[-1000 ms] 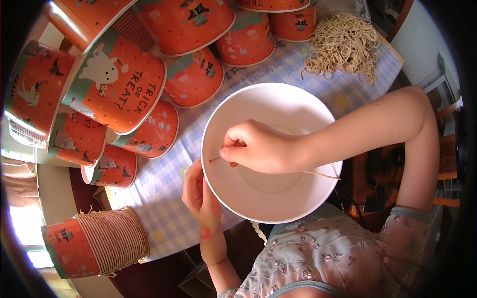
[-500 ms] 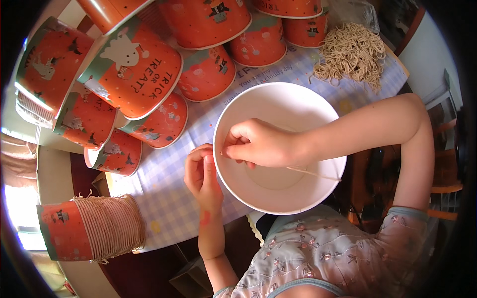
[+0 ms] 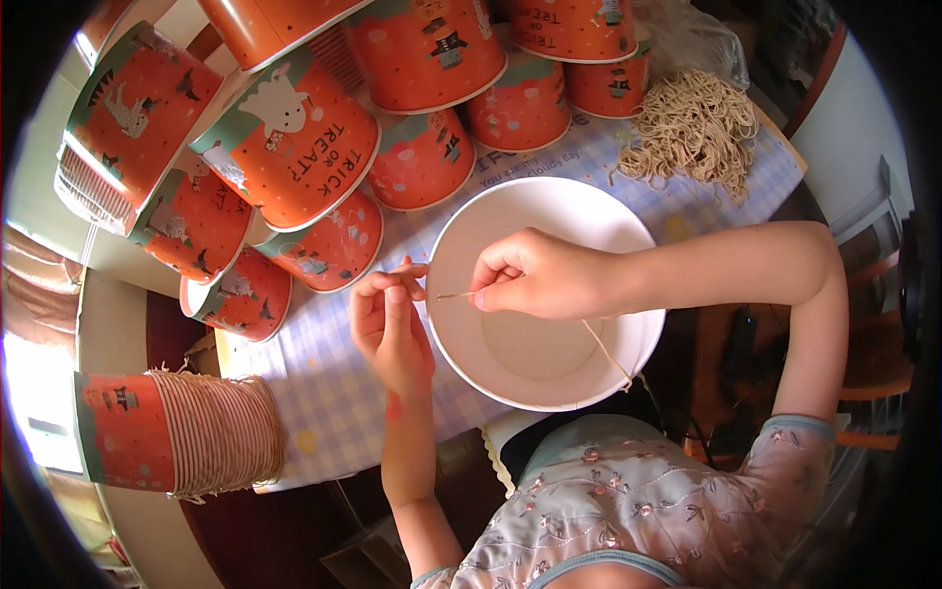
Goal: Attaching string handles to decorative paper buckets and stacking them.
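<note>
A white paper bucket [image 3: 549, 344] stands with its mouth toward me, its inside showing. Over that mouth, my right hand [image 3: 535, 275] pinches a beige twine [image 3: 453, 295] between thumb and fingertips; a short end sticks out to the left. The same twine [image 3: 601, 344] trails from under the hand to the bucket's lower right rim. My left hand [image 3: 391, 319] is at the outside of the left rim, fingers half curled and thumb apart from them. Its fingertips are at the rim; whether they touch it I cannot tell.
Stacked orange printed buckets [image 3: 294, 147] fill the far left of the checked tablecloth [image 3: 343, 422]. A heap of loose twine [image 3: 697, 133] lies at the far right beside a clear plastic bag [image 3: 692, 44]. Near left, a nested stack of buckets [image 3: 186, 432] has twine along its rims.
My right hand has drawn back slightly from the left rim, and the twine end now shows. My left hand has loosened and shifted a little left. The view has shifted slightly.
</note>
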{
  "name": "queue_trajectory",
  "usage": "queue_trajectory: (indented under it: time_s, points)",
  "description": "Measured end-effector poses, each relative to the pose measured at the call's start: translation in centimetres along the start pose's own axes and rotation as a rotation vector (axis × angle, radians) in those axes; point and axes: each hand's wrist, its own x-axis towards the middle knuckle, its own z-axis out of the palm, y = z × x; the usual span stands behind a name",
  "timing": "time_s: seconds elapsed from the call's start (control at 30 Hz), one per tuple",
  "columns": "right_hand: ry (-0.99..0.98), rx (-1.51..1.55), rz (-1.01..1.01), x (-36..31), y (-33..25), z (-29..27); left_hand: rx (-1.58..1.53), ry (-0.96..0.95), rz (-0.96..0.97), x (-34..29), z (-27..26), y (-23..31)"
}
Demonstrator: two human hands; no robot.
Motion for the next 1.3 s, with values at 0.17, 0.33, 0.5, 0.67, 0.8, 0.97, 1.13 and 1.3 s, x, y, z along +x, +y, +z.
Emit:
queue_trajectory:
  time_s: [0.17,0.33,0.5,0.67,0.8,0.97,1.13,1.3]
  points:
    - [-0.005,-0.109,-0.074,-0.7,-0.7,-0.7,-0.03,0.058,-0.061,0.8,0.4,0.6]
    - [-0.006,-0.226,-0.23,-1.3,-1.8,-1.0,0.233,-0.018,-0.071,1.3,0.3,1.4]
    - [0.063,-0.293,-0.341,-1.4,-2.3,-1.4,0.212,-0.051,-0.011,2.0,0.6,1.9]
    - [0.082,-0.317,-0.346,-1.3,-2.6,-1.7,0.187,-0.056,0.051,2.0,1.1,2.0]
    - [0.069,-0.369,-0.351,-1.0,-2.4,-1.7,0.113,-0.068,0.072,1.8,1.3,2.0]
    - [0.076,-0.476,-0.41,-1.3,-3.1,-1.5,0.128,-0.102,0.097,1.9,1.2,2.0]
    - [0.107,-0.504,-0.483,-1.5,-4.0,-1.8,0.172,-0.16,0.137,2.1,1.4,2.2]
    - [0.118,-0.507,-0.664,-0.8,-4.8,-2.0,0.181,-0.199,0.121,2.3,1.7,2.6]
